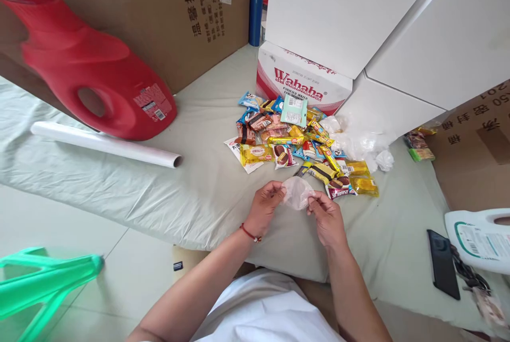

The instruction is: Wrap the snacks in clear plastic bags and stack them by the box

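Between my two hands a small clear plastic bag (298,193) is stretched out, its upper edge spread. My left hand (263,205) pinches its left side between thumb and fingers; a red cord bracelet circles that wrist. On the other side my right hand (325,215) is closed on the bag's right edge. Just beyond the bag lies a heap of wrapped snacks (287,135) in yellow, blue, brown and white packets. Nearest to my right hand is a snack packet with a chocolate pie picture (340,188). More crumpled clear bags (362,137) lie right of the heap.
A Wahaha carton (305,79) stands behind the snacks, below white boxes (338,7). At left are a red detergent jug (95,66) and a white roll (107,144). A black phone (443,263) and a white bottle (482,238) lie right. A green stool (48,283) stands on the floor.
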The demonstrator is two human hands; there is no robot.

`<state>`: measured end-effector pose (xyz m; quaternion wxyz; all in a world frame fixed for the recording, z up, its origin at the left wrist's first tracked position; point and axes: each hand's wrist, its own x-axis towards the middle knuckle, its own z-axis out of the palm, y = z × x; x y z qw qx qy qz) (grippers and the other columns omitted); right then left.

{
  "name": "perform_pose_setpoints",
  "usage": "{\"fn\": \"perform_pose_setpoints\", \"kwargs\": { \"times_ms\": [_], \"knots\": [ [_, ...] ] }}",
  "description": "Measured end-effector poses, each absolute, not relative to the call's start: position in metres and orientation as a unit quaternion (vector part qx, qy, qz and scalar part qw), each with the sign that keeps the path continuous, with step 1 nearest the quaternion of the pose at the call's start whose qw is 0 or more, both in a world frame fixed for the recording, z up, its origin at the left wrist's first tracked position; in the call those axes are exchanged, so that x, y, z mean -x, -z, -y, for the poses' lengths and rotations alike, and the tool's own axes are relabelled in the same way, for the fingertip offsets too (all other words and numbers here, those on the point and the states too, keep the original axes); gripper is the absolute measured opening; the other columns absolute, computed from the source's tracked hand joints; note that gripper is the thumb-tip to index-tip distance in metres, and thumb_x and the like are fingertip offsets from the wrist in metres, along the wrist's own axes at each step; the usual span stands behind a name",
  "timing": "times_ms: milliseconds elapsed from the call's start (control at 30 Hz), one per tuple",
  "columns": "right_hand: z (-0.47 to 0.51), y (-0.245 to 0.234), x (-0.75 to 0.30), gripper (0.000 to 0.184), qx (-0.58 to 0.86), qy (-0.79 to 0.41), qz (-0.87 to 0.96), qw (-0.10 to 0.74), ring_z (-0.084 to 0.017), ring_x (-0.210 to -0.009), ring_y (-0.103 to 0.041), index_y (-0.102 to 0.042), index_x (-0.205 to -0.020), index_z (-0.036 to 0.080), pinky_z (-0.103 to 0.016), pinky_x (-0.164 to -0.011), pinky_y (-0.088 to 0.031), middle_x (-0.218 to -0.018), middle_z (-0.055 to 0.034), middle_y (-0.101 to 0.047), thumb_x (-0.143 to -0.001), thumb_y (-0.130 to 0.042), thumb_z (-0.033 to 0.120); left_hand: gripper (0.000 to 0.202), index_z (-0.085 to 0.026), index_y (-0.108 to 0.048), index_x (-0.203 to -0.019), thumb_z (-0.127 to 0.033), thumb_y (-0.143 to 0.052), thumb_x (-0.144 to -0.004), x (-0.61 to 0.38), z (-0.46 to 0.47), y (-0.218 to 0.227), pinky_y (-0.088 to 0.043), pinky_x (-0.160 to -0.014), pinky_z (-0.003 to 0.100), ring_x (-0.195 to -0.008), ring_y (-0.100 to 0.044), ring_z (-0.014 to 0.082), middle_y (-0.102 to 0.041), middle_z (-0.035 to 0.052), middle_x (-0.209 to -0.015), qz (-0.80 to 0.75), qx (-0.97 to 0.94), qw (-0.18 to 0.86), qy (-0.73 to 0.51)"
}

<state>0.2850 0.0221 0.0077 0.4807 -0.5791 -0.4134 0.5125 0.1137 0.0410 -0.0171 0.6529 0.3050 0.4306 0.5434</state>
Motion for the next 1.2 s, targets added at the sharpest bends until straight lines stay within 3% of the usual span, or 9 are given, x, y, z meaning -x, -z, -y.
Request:
{"fn": "perform_pose_setpoints", "kwargs": {
  "times_ms": [167,300,400,500,600,700,767,933,1200],
  "knots": [
    [-0.022,-0.016,-0.306,0.023,0.574,-0.546,0.363,0.491,-0.014,-0.06,-0.046,-0.078,-0.087,0.023,-0.027,-0.057,-0.039,-0.07,0.0011,-0.063,-0.074,-0.079,0.041,0.042,-0.017,-0.065,-0.081,-0.051,-0.087,-0.068,-0.094,-0.04,0.011,-0.042,-0.067,0.024,-0.069,-0.052,0.0117,-0.061,-0.0015,-0.075,-0.409,-0.241,0.697,-0.538],
    [-0.019,-0.014,-0.322,0.03,0.579,-0.568,0.352,0.467,-0.013,-0.058,-0.045,-0.078,-0.092,0.024,-0.026,-0.054,-0.038,-0.069,0.0017,-0.06,-0.071,-0.084,0.044,0.049,-0.017,-0.061,-0.077,-0.056,-0.089,-0.064,-0.091,-0.035,0.011,-0.036,-0.058,0.023,-0.059,-0.045,0.0089,-0.053,-0.0051,-0.065,-0.404,-0.223,0.717,-0.522],
    [-0.012,-0.011,-0.323,0.028,0.628,-0.451,0.401,0.492,-0.016,-0.064,-0.051,-0.077,-0.095,0.026,-0.028,-0.059,-0.043,-0.08,-0.0006,-0.066,-0.08,-0.078,0.049,0.049,-0.018,-0.062,-0.079,-0.059,-0.086,-0.065,-0.095,-0.031,0.016,-0.033,-0.056,0.023,-0.057,-0.041,0.0089,-0.051,-0.0058,-0.064,-0.417,-0.235,0.707,-0.52],
    [-0.004,-0.016,-0.313,0.029,0.634,-0.289,0.498,0.516,-0.022,-0.084,-0.061,-0.074,-0.112,0.031,-0.036,-0.078,-0.051,-0.107,-0.0041,-0.07,-0.088,-0.069,0.048,0.047,-0.018,-0.063,-0.079,-0.06,-0.082,-0.07,-0.1,-0.029,0.019,-0.031,-0.056,0.024,-0.058,-0.041,0.0094,-0.051,-0.0053,-0.064,-0.427,-0.274,0.686,-0.522],
    [-0.005,-0.023,-0.298,0.048,0.574,-0.243,0.645,0.442,-0.025,-0.093,-0.063,-0.068,-0.131,0.036,-0.041,-0.087,-0.053,-0.128,-0.0066,-0.065,-0.084,-0.077,0.039,0.046,-0.017,-0.064,-0.077,-0.061,-0.078,-0.074,-0.102,-0.028,0.018,-0.031,-0.056,0.024,-0.058,-0.041,0.0096,-0.053,-0.0043,-0.064,-0.418,-0.317,0.688,-0.501],
    [-0.014,-0.025,-0.287,0.029,0.498,-0.238,0.748,0.368,-0.024,-0.089,-0.064,-0.074,-0.119,0.035,-0.039,-0.08,-0.054,-0.108,-0.0055,-0.072,-0.093,-0.067,0.027,0.046,-0.017,-0.061,-0.072,-0.061,-0.076,-0.077,-0.101,-0.029,0.015,-0.031,-0.056,0.024,-0.057,-0.039,0.0091,-0.05,-0.0051,-0.061,-0.423,-0.345,0.682,-0.486],
    [-0.019,-0.024,-0.285,0.025,0.474,-0.208,0.771,0.37,-0.022,-0.087,-0.064,-0.077,-0.108,0.031,-0.036,-0.076,-0.053,-0.093,-0.0049,-0.072,-0.098,-0.058,0.02,0.046,-0.018,-0.06,-0.07,-0.061,-0.075,-0.078,-0.099,-0.029,0.014,-0.032,-0.056,0.024,-0.057,-0.038,0.0091,-0.048,-0.0055,-0.06,-0.435,-0.34,0.676,-0.488],
    [-0.007,-0.032,-0.3,0.026,0.452,-0.132,0.78,0.412,-0.018,-0.086,-0.061,-0.072,-0.11,0.027,-0.033,-0.077,-0.052,-0.095,-0.0039,-0.07,-0.097,-0.058,0.009,0.047,-0.019,-0.058,-0.072,-0.061,-0.08,-0.071,-0.095,-0.032,0.015,-0.033,-0.054,0.022,-0.057,-0.041,0.0089,-0.049,-0.0062,-0.062,-0.466,-0.276,0.669,-0.51],
    [0.053,-0.018,-0.32,0.036,0.439,-0.074,0.822,0.355,-0.018,-0.078,-0.053,-0.07,-0.116,0.025,-0.03,-0.068,-0.05,-0.091,-0.0054,-0.069,-0.093,-0.058,0.0,0.042,-0.02,-0.051,-0.077,-0.044,-0.085,-0.07,-0.094,-0.034,0.016,-0.044,-0.061,0.02,-0.063,-0.05,0.0084,-0.051,-0.0068,-0.069,-0.402,-0.164,0.714,-0.55]
  ]
}}
